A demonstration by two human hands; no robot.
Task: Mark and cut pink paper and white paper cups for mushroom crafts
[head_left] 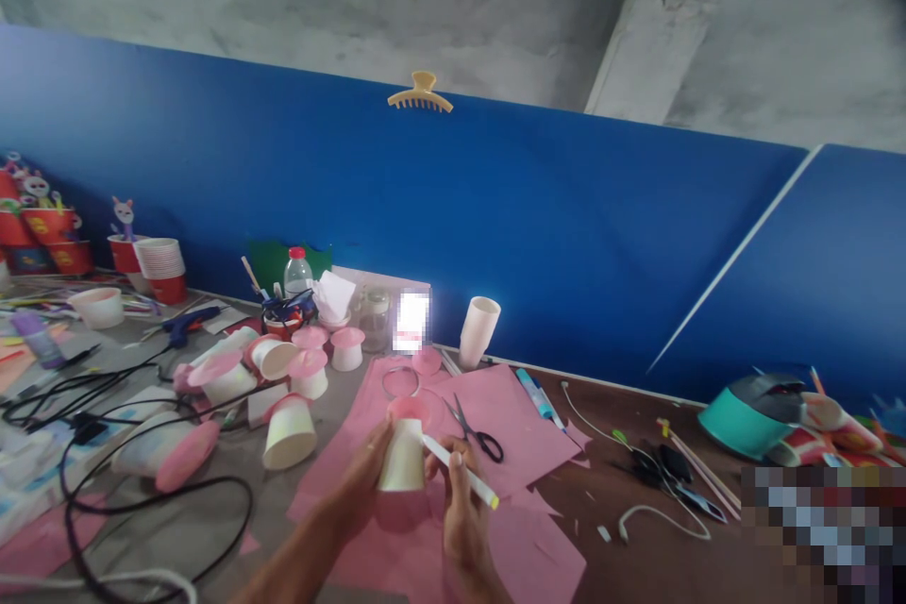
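Note:
My left hand [366, 470] is closed round the side of a white paper cup [402, 461] that has a pink paper disc at its far end. In my right hand [463, 510] is a white marker pen [463, 472] with a yellow end. The pen's other end points at the cup's right side; whether it touches cannot be made out. Pink paper sheets [524, 528] lie under both hands. Scissors [476, 434] with black handles rest on the paper, just beyond my right hand. Several paper cups with pink discs, one of them a nearby cup [290, 434], stand to the left.
Black cables [159, 514] loop across the left side near a blue glue gun [185, 326]. A tall white cup stack [479, 330] stands by the blue partition [538, 236]. A turquoise container [750, 420] and a white cable [665, 528] lie right.

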